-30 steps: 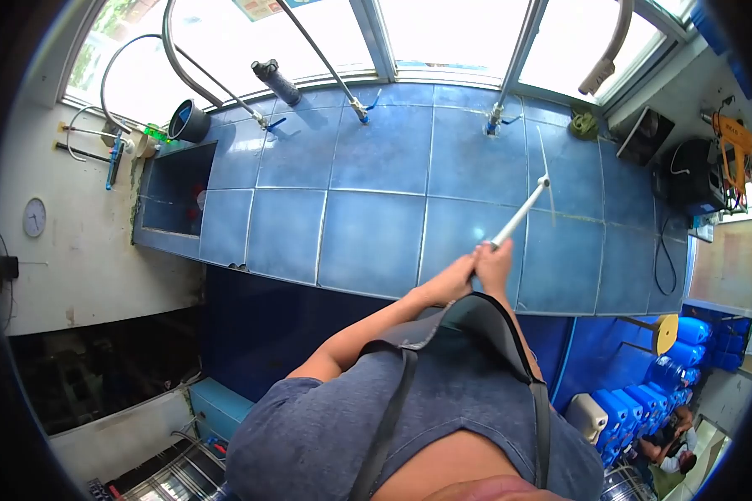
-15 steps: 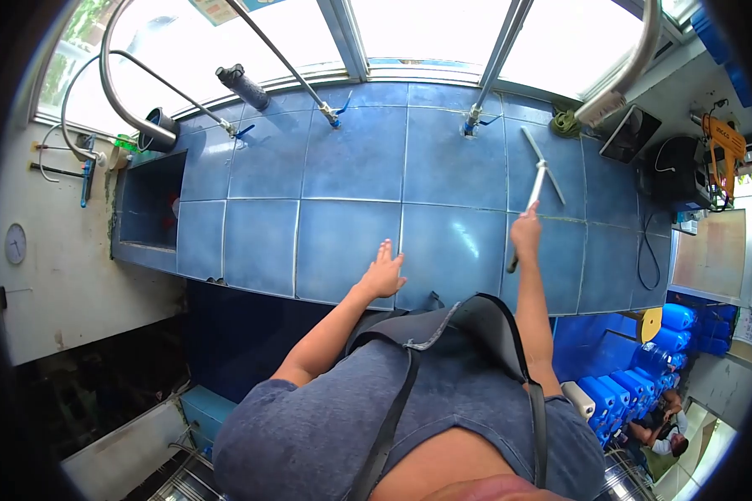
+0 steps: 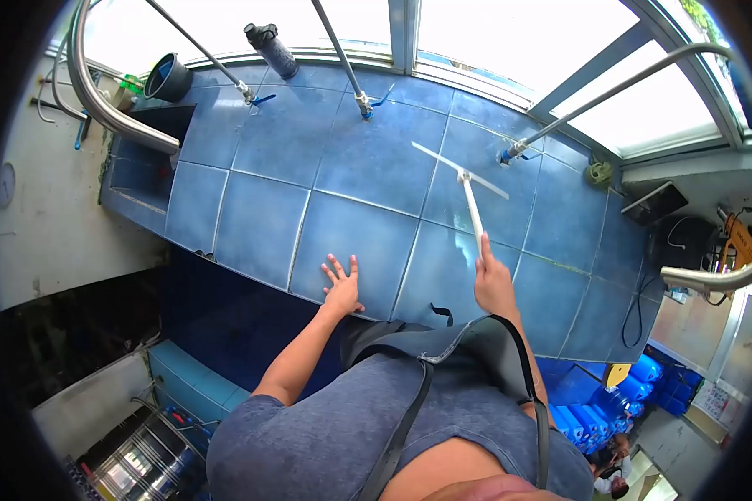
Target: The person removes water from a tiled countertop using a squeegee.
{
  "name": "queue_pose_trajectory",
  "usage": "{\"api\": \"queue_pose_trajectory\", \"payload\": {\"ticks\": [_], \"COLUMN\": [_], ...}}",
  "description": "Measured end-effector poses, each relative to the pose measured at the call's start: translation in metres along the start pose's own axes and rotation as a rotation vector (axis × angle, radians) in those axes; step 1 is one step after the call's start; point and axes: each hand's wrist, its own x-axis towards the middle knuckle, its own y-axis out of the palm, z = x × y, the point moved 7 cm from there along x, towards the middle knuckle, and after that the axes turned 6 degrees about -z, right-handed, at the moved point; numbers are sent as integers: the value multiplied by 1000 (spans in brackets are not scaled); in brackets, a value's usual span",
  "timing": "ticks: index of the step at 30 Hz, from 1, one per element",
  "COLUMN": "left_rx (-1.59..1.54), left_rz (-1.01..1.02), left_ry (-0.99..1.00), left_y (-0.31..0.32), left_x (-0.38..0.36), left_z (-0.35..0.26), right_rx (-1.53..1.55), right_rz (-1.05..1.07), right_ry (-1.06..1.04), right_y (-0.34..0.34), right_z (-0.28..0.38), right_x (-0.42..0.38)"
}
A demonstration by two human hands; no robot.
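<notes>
The tiled worktop [image 3: 359, 234] carries the squeegee [image 3: 473, 209], its blade [image 3: 489, 187] slanting across the far tiles, right of centre, near the right-hand tap [image 3: 514, 152]. The right grip [image 3: 495, 285] is closed around the handle, one finger stretched along it; the left grip [image 3: 341, 294] is open, fingers spread near the worktop's near edge. Even, light pressure should keep the whole blade flat over the grout lines and clear of the tap.
</notes>
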Motion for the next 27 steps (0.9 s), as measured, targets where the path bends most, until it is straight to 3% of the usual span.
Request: {"api": "queue_pose_trajectory", "payload": {"ticks": [5,10,15,22,26,27], "left_rx": [-15,-52,-35,45,88,85], "left_rz": [-16,-75,-29,-42,-31,-31], "left_ry": [-9,-10,-44,-5,-1,-5], "left_y": [0,-3,-3,-2,0,0], "left_x": [1,-1,2,6,5,6], "left_z": [1,0,-2,-1,-2,-3], "right_rx": [-147,-222,-215,-94,-142,-98], "right_rz": [-136,-152,-89,76,164,101], "right_ry": [-121,29,3,-76,-56,-73], "right_y": [8,12,41,53,42,36], "right_z": [13,-14,-37,-21,-13,-11], "right_x": [142,228,195,40,30,41]}}
